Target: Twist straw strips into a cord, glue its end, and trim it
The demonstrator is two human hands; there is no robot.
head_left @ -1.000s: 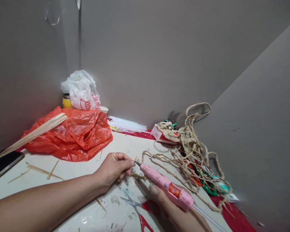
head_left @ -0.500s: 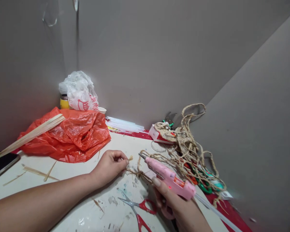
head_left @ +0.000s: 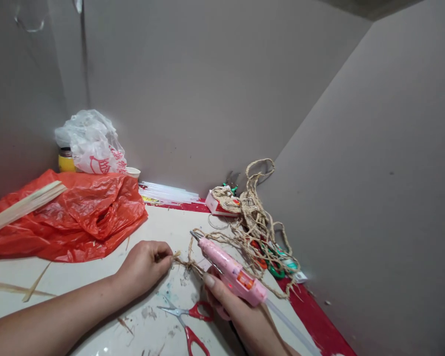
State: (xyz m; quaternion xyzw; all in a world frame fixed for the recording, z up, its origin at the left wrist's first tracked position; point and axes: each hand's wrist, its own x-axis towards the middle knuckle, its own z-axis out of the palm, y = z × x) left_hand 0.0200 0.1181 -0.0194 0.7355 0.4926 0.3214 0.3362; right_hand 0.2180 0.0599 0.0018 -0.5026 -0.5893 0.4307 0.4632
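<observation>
My right hand [head_left: 228, 299] is wrapped round a pink hot glue gun [head_left: 232, 269], its metal nozzle pointing up and left and a clear glue stick trailing from its back. A braided straw cord [head_left: 188, 264] runs from near my right thumb to my left hand [head_left: 148, 262]. My left thumb and fingers pinch the cord's end, with a frayed tip poking out. The nozzle is over a loop of the cord; whether it touches cannot be made out. Open red-handled scissors [head_left: 187, 314] lie on the white tabletop [head_left: 133, 321] below both hands.
A heap of braided straw cord [head_left: 255, 212] lies at right, with green-handled scissors [head_left: 276, 269] under it. Glue sticks [head_left: 170, 193] lie along the back beside a small box [head_left: 222, 202]. An orange plastic bag [head_left: 77, 217] with straw strips [head_left: 25, 207] sits at left, before a white bag [head_left: 91, 143].
My view has turned right, so everything sits further left. My left hand still pinches the cord, and my right hand still holds the glue gun.
</observation>
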